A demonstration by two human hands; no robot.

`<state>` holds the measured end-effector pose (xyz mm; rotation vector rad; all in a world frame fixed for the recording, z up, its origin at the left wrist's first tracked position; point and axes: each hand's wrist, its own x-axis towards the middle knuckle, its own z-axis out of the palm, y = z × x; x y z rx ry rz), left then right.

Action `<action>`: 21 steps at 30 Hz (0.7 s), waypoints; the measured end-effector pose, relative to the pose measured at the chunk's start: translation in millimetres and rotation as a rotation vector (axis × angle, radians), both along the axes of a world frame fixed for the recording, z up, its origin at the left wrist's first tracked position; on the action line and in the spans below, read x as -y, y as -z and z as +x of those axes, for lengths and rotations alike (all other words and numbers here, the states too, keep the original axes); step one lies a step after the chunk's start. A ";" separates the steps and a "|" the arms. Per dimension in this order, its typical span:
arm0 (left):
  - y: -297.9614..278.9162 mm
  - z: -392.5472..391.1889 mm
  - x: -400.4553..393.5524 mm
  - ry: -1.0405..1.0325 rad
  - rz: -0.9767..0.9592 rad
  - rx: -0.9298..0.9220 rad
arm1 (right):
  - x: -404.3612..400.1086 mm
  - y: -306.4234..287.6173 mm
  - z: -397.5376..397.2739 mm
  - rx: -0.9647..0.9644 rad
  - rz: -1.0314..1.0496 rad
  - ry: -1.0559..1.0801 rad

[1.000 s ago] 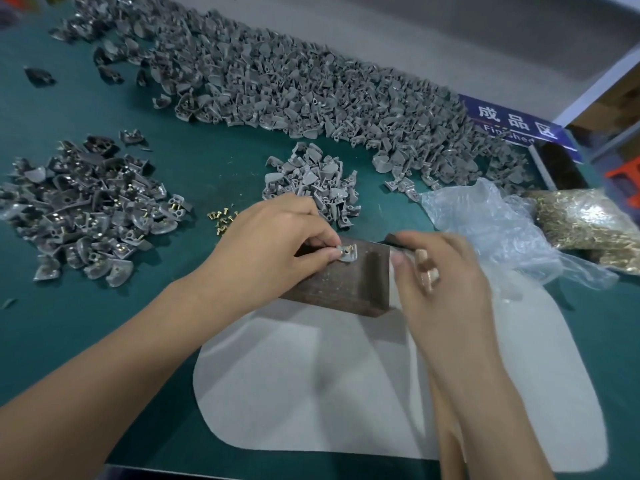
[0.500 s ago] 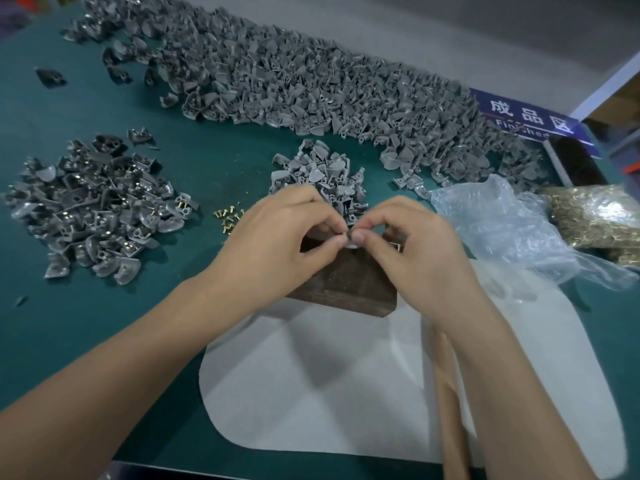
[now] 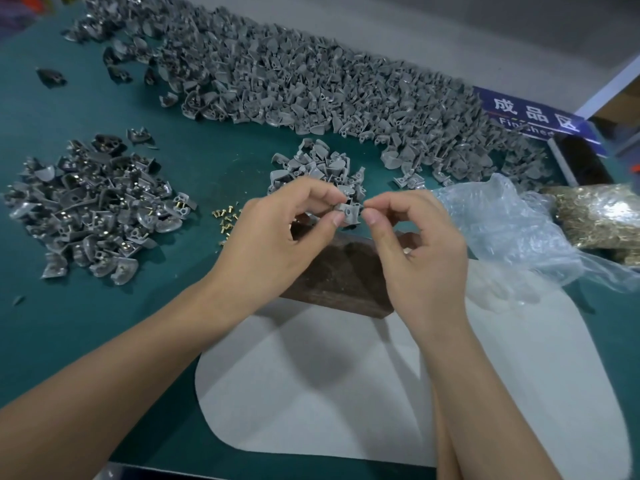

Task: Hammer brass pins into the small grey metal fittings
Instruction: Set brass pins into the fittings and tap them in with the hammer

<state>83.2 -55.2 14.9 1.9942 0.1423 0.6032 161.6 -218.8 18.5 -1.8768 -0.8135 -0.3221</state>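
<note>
One small grey fitting (image 3: 350, 213) is held up above the far end of a dark wooden block (image 3: 341, 277). My left hand (image 3: 284, 233) pinches its left side between thumb and fingers. My right hand (image 3: 417, 247) pinches its right edge with thumb and forefinger. I see no brass pin between the fingertips. A few loose brass pins (image 3: 227, 218) lie on the green mat left of my left hand. A small heap of bare fittings (image 3: 317, 169) sits just behind the hands.
A long bank of grey fittings (image 3: 311, 81) runs along the back. A pile of fittings with pins in them (image 3: 90, 206) lies at the left. Crumpled clear plastic (image 3: 512, 233) and a bag of brass pins (image 3: 595, 216) sit at the right. White felt (image 3: 346, 393) lies under the block.
My right hand came in from the block's right end to meet my left hand. Both hands then lifted the fitting off the block's top.
</note>
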 end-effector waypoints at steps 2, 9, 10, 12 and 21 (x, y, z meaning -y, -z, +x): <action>-0.9 -0.8 0.6 0.002 0.008 0.004 | 0.6 0.3 1.2 0.043 -0.051 -0.013; -1.2 -2.0 2.5 0.033 0.126 0.044 | 4.1 0.8 -0.5 0.177 -0.233 -0.025; -1.2 -1.9 2.4 0.037 0.133 0.052 | 3.6 1.3 -1.2 0.192 -0.250 -0.018; -0.9 -1.8 2.2 0.042 0.125 0.068 | 3.0 2.0 -2.2 0.202 -0.258 -0.001; -0.5 -2.0 1.5 0.057 0.080 0.145 | 1.7 1.5 -1.3 0.002 -0.052 -0.042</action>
